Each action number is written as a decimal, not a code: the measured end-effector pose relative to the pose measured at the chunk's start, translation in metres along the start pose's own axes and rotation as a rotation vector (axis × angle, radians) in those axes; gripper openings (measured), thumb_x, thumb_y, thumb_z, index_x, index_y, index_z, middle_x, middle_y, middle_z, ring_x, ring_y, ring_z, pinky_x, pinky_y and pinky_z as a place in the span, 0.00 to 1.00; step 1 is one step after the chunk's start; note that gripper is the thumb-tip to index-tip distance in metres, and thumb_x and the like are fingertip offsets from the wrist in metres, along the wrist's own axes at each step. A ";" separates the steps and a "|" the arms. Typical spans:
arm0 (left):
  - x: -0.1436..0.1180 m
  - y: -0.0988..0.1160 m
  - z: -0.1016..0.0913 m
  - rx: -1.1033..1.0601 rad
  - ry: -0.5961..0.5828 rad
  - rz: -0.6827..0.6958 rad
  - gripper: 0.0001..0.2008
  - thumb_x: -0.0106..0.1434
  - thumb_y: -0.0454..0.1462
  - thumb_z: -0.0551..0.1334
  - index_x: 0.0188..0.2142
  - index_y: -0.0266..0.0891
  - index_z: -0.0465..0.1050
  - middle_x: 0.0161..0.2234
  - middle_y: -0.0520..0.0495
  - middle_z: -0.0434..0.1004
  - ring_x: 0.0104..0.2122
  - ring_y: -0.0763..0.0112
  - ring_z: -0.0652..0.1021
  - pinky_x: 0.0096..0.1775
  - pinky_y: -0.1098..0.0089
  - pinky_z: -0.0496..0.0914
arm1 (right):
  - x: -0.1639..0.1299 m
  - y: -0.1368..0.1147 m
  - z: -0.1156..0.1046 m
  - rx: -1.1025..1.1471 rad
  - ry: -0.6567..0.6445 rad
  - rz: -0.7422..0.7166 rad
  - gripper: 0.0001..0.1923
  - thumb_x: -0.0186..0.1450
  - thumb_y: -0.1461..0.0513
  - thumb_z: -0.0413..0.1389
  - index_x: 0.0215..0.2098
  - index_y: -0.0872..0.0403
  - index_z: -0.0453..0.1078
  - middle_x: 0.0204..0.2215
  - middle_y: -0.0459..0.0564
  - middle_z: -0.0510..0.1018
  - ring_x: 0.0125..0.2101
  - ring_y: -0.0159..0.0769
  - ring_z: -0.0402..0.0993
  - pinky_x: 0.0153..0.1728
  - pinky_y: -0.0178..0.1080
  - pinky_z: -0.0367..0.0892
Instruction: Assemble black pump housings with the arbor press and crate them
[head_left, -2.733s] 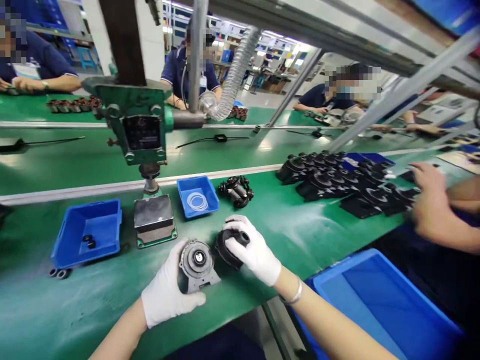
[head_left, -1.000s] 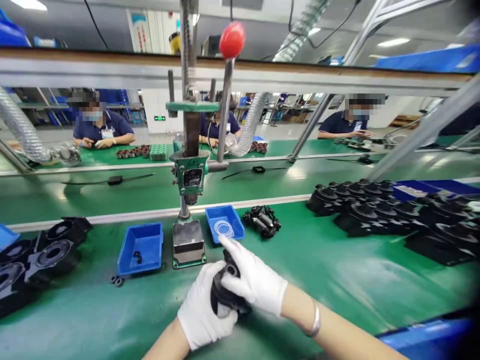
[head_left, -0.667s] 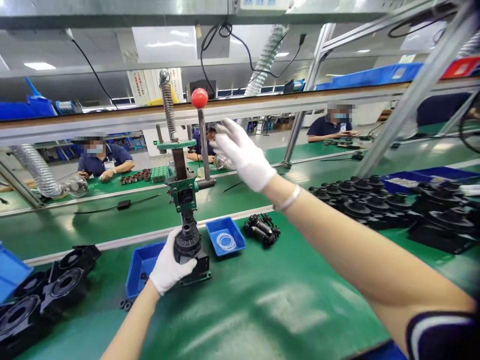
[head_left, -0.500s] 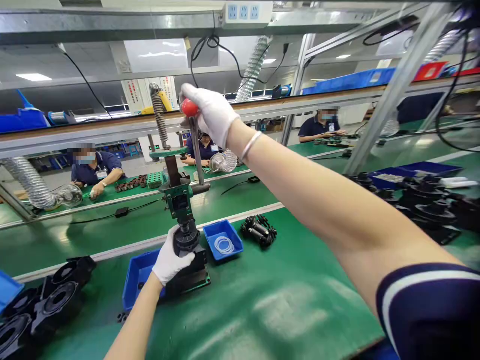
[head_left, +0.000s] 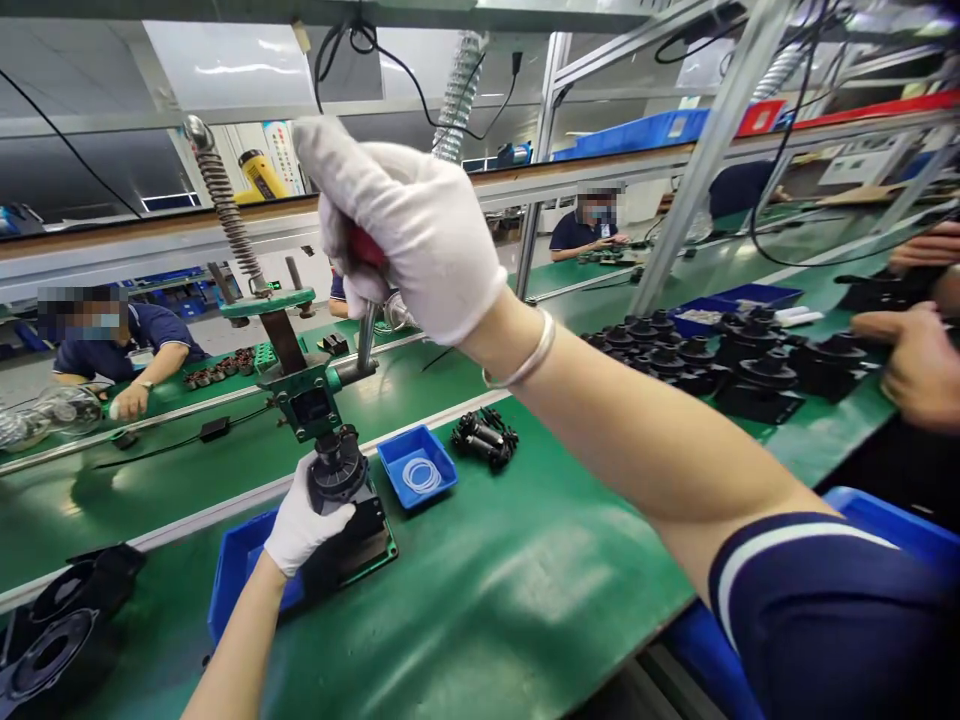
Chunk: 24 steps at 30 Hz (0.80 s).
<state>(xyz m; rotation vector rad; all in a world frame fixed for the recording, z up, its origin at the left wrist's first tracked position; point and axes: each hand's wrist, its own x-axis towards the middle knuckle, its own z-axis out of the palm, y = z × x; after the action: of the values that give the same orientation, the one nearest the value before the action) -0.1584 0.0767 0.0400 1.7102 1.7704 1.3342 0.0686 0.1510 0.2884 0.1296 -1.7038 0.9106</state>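
Since half a second ago I've pulled the lever down a little, right hand (head_left: pixel 409 235) clenched round its red knob. Left hand (head_left: pixel 300 520) grips the black part (head_left: pixel 337 470) seated under the press (head_left: pixel 304 385); pressing looks unfinished, removal remains.

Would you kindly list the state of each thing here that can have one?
right hand: closed around the red lever knob
left hand: holding the black part
black part: seated under the press
small blue tray: holds white rings
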 end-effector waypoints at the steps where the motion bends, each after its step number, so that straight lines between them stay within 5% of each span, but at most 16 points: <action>1: 0.000 0.000 -0.001 -0.001 -0.004 0.008 0.40 0.48 0.48 0.70 0.55 0.36 0.55 0.53 0.32 0.72 0.54 0.49 0.74 0.58 0.48 0.64 | -0.009 0.001 0.002 -0.026 0.050 -0.039 0.23 0.72 0.62 0.47 0.19 0.58 0.62 0.15 0.36 0.65 0.13 0.16 0.62 0.18 0.24 0.62; 4: -0.001 -0.001 -0.003 0.013 -0.025 0.009 0.40 0.49 0.47 0.70 0.56 0.35 0.55 0.53 0.32 0.72 0.54 0.49 0.74 0.58 0.48 0.64 | -0.057 0.004 0.007 -0.034 0.250 -0.242 0.22 0.70 0.57 0.52 0.19 0.55 0.64 0.18 0.42 0.69 0.19 0.26 0.69 0.21 0.32 0.70; 6: -0.001 -0.002 -0.004 0.023 -0.040 0.004 0.40 0.49 0.47 0.69 0.56 0.36 0.54 0.54 0.32 0.72 0.55 0.50 0.73 0.59 0.49 0.63 | -0.078 0.005 0.006 -0.049 0.310 -0.222 0.24 0.71 0.51 0.51 0.20 0.53 0.64 0.20 0.45 0.70 0.20 0.29 0.70 0.20 0.35 0.71; 11: -0.001 0.000 -0.006 0.025 -0.011 -0.040 0.41 0.46 0.49 0.70 0.54 0.36 0.55 0.53 0.33 0.73 0.54 0.49 0.74 0.59 0.47 0.63 | -0.067 0.002 0.005 -0.144 0.158 -0.084 0.22 0.71 0.51 0.49 0.24 0.54 0.68 0.20 0.42 0.69 0.22 0.26 0.72 0.26 0.33 0.74; 16: -0.003 0.005 -0.010 0.057 -0.012 -0.062 0.40 0.47 0.49 0.70 0.54 0.37 0.55 0.53 0.33 0.71 0.55 0.48 0.73 0.59 0.46 0.62 | -0.089 0.016 0.015 -0.116 0.347 -0.275 0.24 0.70 0.50 0.49 0.19 0.52 0.64 0.20 0.45 0.70 0.22 0.29 0.71 0.26 0.35 0.74; 21: -0.005 0.002 -0.015 0.030 -0.034 -0.102 0.41 0.47 0.49 0.71 0.55 0.38 0.54 0.54 0.33 0.70 0.56 0.47 0.72 0.60 0.45 0.61 | -0.096 0.014 0.012 -0.244 0.162 -0.187 0.22 0.71 0.52 0.47 0.23 0.51 0.67 0.24 0.42 0.74 0.27 0.26 0.74 0.33 0.32 0.75; 24: -0.008 -0.001 -0.018 0.020 -0.054 -0.123 0.42 0.48 0.49 0.71 0.56 0.39 0.54 0.56 0.35 0.68 0.58 0.46 0.69 0.61 0.44 0.58 | -0.097 0.014 0.014 -0.249 0.222 -0.184 0.23 0.71 0.51 0.47 0.22 0.53 0.67 0.24 0.44 0.75 0.27 0.26 0.74 0.34 0.32 0.75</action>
<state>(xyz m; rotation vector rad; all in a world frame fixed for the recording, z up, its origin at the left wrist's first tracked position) -0.1713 0.0631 0.0458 1.6042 1.8322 1.2122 0.0849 0.1173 0.1966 0.0162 -1.5546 0.5502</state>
